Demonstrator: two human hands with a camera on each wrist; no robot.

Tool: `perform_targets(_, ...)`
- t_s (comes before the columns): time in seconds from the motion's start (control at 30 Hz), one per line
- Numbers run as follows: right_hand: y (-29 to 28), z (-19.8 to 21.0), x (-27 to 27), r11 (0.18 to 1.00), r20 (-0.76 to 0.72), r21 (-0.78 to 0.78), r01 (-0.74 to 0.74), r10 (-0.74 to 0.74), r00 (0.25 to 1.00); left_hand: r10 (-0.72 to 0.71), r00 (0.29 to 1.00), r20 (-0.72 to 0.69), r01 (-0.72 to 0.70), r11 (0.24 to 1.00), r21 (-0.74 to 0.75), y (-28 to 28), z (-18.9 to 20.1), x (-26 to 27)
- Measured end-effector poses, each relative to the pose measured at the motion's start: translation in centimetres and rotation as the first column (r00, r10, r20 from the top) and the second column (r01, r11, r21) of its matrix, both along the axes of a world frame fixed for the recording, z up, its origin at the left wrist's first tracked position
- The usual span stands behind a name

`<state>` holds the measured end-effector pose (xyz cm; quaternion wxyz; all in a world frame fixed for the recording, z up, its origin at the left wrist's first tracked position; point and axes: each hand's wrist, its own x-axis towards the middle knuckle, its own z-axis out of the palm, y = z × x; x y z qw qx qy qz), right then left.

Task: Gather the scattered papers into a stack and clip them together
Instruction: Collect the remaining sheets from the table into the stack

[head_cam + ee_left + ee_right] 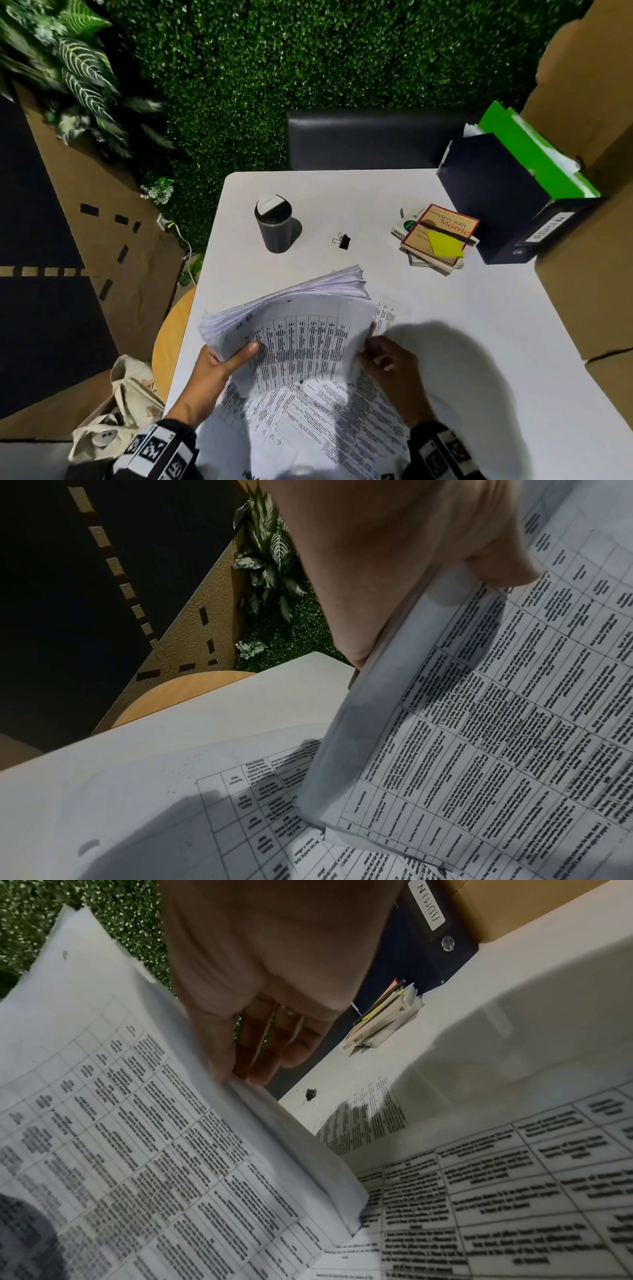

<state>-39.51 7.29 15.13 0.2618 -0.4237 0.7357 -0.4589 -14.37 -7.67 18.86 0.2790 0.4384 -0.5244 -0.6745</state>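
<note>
Judging by grip, the stack [287, 329] is pinched by left hand [219, 366] fingers [251, 348] and steadied along its edge by the straight, close-set right hand [387, 363] fingers [260, 1053] so loose sheets [325, 421] on the table [479, 325] can be added before the binder clip [343, 241] is needed.

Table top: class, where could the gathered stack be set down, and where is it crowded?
Free: the table right of the right hand, and between cup and binder clip. Crowded: loose sheets near the hands, books and binders far right.
</note>
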Motion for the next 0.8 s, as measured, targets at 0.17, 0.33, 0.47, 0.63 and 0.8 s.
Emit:
perform_targets(0.17,-1.0,0.2,-0.2,0.993,0.036,0.092,-0.075,0.072,0.997,-0.006,0.999,-0.043,0.006,1.0,-0.012,0.2,0.1,-0.2)
perform_targets(0.33,-2.0,-0.4,-0.4,0.996,0.059,0.075,-0.042,0.038,0.998,0.026,0.998,-0.06,-0.025,1.0,0.016,-0.2,-0.7,0.4)
perform_targets(0.47,-2.7,-0.8,0.3,0.996,-0.077,0.077,-0.045,0.051,0.996,0.022,0.999,-0.044,-0.021,0.999,0.03,-0.1,-1.8,0.6)
perform_targets(0.63,-4.5,-1.4,-0.6,0.97,0.103,0.218,-0.104,0.083,0.991,0.017,1.0,0.018,-0.018,0.997,0.071,0.7,-2.7,0.1)
perform_targets(0.8,-7.6,-0.1,0.3,0.934,0.284,0.34,-0.114,0.014,0.959,-0.03,0.996,0.087,0.025,0.998,0.055,2.2,-2.5,-1.1)
